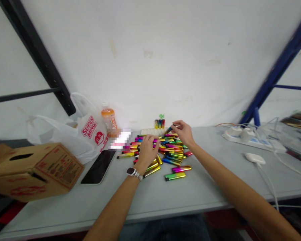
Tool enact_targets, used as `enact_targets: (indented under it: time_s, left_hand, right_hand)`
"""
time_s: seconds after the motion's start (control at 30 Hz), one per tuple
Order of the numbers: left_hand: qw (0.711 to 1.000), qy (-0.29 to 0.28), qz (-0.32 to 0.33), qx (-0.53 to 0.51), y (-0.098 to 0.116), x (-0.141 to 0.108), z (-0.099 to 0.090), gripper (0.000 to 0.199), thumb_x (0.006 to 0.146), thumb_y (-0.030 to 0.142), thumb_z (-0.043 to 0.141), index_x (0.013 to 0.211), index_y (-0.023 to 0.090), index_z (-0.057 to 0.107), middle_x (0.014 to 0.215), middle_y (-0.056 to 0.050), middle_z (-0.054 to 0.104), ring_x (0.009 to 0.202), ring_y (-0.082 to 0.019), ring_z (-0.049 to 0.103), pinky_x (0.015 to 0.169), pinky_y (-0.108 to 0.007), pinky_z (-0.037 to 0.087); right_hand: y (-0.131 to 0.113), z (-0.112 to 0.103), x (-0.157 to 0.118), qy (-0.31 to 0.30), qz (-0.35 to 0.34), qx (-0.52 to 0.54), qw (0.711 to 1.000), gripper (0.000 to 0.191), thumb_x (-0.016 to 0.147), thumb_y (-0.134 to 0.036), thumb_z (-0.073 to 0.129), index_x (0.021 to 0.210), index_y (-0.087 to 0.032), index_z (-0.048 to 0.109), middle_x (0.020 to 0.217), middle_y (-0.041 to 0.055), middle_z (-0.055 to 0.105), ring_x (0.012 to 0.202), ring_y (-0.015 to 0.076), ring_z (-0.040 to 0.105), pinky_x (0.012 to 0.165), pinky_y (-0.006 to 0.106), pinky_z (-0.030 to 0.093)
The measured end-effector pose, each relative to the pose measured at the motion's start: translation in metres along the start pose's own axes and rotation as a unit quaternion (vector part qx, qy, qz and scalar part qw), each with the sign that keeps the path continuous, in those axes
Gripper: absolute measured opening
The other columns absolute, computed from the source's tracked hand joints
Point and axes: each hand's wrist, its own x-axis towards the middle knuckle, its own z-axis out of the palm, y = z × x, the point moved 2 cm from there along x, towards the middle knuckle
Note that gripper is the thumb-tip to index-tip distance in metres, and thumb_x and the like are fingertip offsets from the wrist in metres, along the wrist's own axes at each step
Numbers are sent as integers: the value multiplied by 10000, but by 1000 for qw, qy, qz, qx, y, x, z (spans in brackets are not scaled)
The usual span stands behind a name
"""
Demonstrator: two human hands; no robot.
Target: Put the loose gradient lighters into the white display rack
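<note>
A heap of shiny multicoloured lighters lies on the grey table. My left hand, with a watch at its wrist, rests over the left part of the heap. Its fingers curve down onto the lighters, thumb apart, and no lighter is plainly held. At the back right of the heap my right hand pinches a dark blue and gold lighter, held tilted. Behind the heap is a whitish gridded tray. Three lighters stand upright in a row at its back, near the wall.
A phone, a cardboard box, a white plastic bag and an orange drink bottle stand or lie at left. A power strip with cables and a white charger lie at right. Two lighters lie in front.
</note>
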Motion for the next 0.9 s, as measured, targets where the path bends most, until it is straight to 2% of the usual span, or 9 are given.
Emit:
enact_targets:
  time_s: [0.1,0.2,0.37,0.47,0.6,0.77,0.9]
  left_hand:
    - [997,-61,13,41,-6,1,2,164,928,251,546,991,199,688,1053,-77,637,1059,-248,556,956,-409,453]
    - [993,-97,30,66,-5,0,3,140,910,270,588,956,210,705,1054,-66,645,1054,-251,554,936,-411,444]
    - [988,-127,52,74,-3,-2,-1,172,884,372,646,926,233,737,1025,-56,648,1043,-260,543,915,-419,424]
    - [985,-146,55,72,-4,-1,-2,191,838,399,706,945,245,745,1041,-56,652,1047,-268,542,921,-420,413]
    - [979,-170,57,98,-6,1,0,203,813,290,736,1010,238,739,1056,-63,658,1056,-277,546,919,-426,402]
    - [979,-166,75,96,-7,3,1,175,864,306,689,1016,235,737,1030,-68,676,1036,-267,563,919,-417,397]
    - [988,-126,83,19,-8,4,-3,222,930,379,597,996,217,733,966,-70,695,980,-245,594,888,-393,424]
  right_hand:
    - [14,-1,33,-7,-58,-131,990,183,781,-345,658,859,-183,626,807,34,698,683,179,681,664,304,521]
    - [28,7,57,-32,-86,-204,975,86,807,-261,611,838,-183,633,801,28,704,712,171,674,722,300,508]
    - [42,20,76,-86,-109,-282,949,92,821,-182,593,861,-166,675,845,45,731,759,169,667,781,303,495]
    - [41,22,83,-123,-109,-291,942,112,828,-171,601,880,-149,698,859,60,741,777,172,665,794,306,496]
    - [36,23,86,-161,-99,-310,932,150,849,-160,588,917,-141,721,871,60,723,799,171,661,807,297,499]
    - [32,22,77,-125,-97,-415,896,297,918,-304,555,1147,-212,720,1168,107,571,932,201,642,878,327,499]
    - [31,21,65,-139,-86,-466,870,406,947,-310,494,1327,-271,631,1162,119,505,1012,240,616,942,355,476]
